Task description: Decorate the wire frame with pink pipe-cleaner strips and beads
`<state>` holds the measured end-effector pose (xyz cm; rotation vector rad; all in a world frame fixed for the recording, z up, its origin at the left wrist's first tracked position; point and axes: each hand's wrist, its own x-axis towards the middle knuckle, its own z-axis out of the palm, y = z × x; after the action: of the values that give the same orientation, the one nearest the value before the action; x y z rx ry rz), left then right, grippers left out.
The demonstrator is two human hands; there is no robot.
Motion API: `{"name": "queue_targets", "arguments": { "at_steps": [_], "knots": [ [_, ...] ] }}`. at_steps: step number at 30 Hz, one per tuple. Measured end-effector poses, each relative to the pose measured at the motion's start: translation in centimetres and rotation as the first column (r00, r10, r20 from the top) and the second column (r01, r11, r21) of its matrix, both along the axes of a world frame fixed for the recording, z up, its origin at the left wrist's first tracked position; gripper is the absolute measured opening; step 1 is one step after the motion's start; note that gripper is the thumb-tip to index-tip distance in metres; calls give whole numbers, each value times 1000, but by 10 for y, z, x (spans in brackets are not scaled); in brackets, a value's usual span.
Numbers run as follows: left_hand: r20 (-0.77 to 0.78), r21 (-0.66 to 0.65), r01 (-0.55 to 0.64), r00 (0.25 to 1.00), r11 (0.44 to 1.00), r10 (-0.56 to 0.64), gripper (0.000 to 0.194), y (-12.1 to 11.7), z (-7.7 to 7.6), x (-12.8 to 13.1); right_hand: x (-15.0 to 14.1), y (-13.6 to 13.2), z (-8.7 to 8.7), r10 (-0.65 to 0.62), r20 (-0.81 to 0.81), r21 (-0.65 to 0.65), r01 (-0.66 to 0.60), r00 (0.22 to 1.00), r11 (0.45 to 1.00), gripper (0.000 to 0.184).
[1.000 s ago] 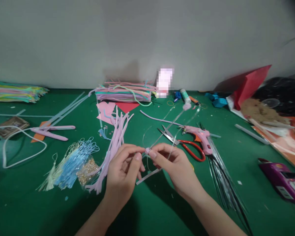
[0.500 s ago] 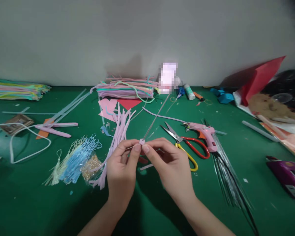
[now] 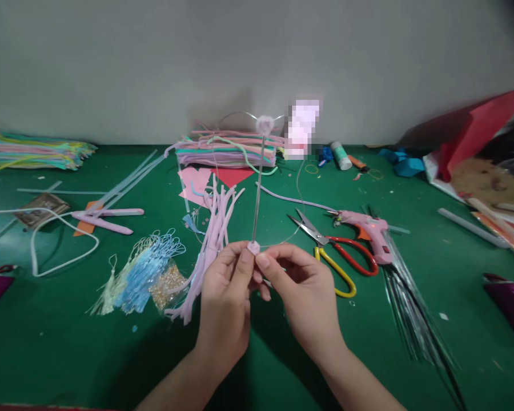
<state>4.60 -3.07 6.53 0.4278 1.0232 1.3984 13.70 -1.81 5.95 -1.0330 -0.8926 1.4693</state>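
Observation:
Both hands hold a wire frame: a thin straight rod (image 3: pixel 258 194) standing nearly upright, with a fuzzy pale pink coil (image 3: pixel 265 124) at its top and a smaller pink coil (image 3: pixel 253 248) at its bottom. Thin wire curves out from the top coil and down on either side. My left hand (image 3: pixel 227 294) is closed, thumb and fingers pinching the lower coil. My right hand (image 3: pixel 306 282) is closed too, its thumb and index fingertips pressed at the coil's right side. Exactly what each fingertip grips is partly hidden.
Lilac pipe cleaners (image 3: pixel 209 245), blue tassels (image 3: pixel 143 279) and a bag of gold beads (image 3: pixel 168 287) lie left of the hands. To the right are scissors (image 3: pixel 346 254) and a pink glue gun (image 3: pixel 368 228). A pipe-cleaner bundle (image 3: pixel 229 154) lies by the wall.
The frame has been raised from a slanted position, so its rod is more upright and the fuzzy top coil and curved wires now show. Both hands keep their pinch at the lower coil.

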Motion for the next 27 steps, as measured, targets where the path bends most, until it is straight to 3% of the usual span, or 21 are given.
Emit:
{"name": "queue_targets", "arguments": {
  "at_steps": [6,11,17,23,27],
  "knots": [
    [87,-6,119,989,993,-118,23,4,0,-9,7,3,-13,-117,228,144,85,967,986,14],
    [10,-33,152,988,988,-152,21,5,-3,-12,19,12,-18,-95,425,289,-35,900,957,11],
    [-34,-47,156,987,987,-158,20,6,-6,-13,23,16,-21,4,407,272,-125,913,954,7],
    [-8,-28,153,988,988,-153,22,11,-12,-14,23,19,-25,-27,477,295,-131,879,946,7],
    [94,-58,249,965,967,-243,18,13,-14,-20,27,26,-30,28,424,242,-143,905,960,11]
  ]
}}
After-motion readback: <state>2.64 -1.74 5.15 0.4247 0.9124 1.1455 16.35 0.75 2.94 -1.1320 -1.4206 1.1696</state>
